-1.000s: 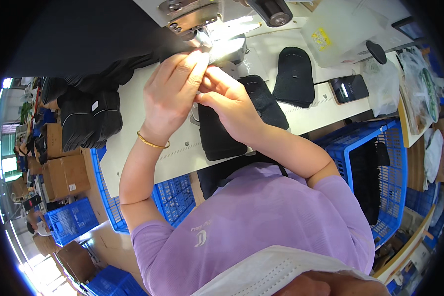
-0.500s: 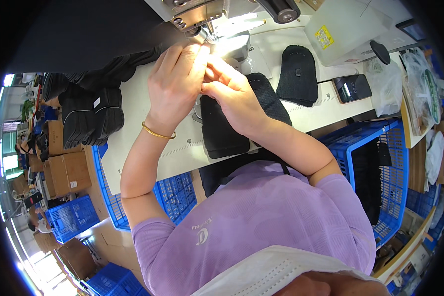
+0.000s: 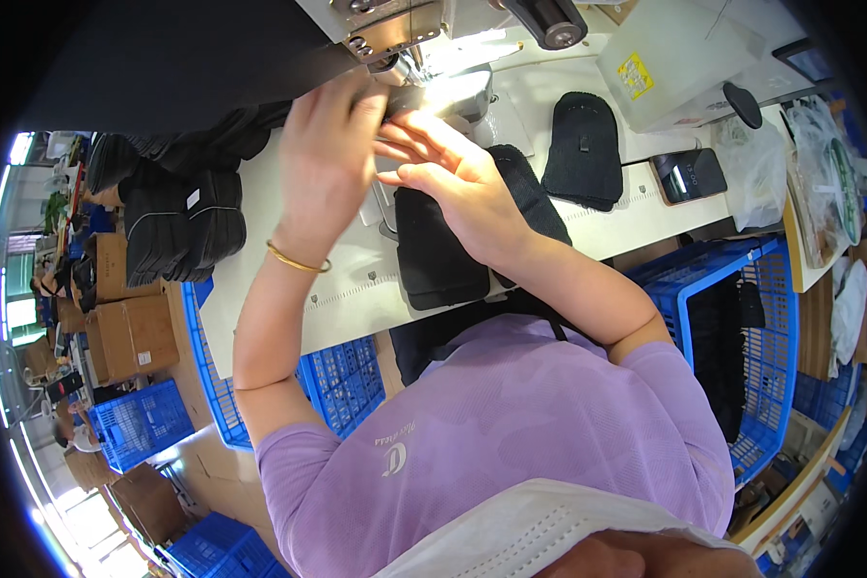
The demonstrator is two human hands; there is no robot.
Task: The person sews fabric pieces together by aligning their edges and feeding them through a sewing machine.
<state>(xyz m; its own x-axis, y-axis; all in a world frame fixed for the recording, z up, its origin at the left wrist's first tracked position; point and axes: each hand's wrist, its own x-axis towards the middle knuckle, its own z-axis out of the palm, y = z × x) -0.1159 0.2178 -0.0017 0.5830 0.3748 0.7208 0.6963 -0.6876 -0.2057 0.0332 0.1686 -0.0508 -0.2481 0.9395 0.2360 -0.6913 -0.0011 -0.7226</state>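
My left hand (image 3: 332,159), smeared by motion, is beside the needle area of the sewing machine (image 3: 390,39); I cannot make out whether its fingers hold anything. Just to its right, my right hand (image 3: 462,188) has fingers stretched toward the machine's bright lamp, the thumb apart from them, and nothing shows in its grip. Under that hand and wrist lie black fabric pieces (image 3: 438,255) on the white table (image 3: 356,299). Another black fabric piece (image 3: 583,154), rounded at one end with a small tab, rests farther right.
Bundled black pieces (image 3: 183,222) are piled at the table's left. A phone (image 3: 689,175) and a clear plastic bag (image 3: 751,173) lie at the right. Blue crates (image 3: 679,289) stand beside and below the table. Cardboard boxes (image 3: 130,337) are on the left floor side.
My hands have come apart. The left has shifted slightly left and blurred, while the right's fingers have gone from pinched together to stretched out.
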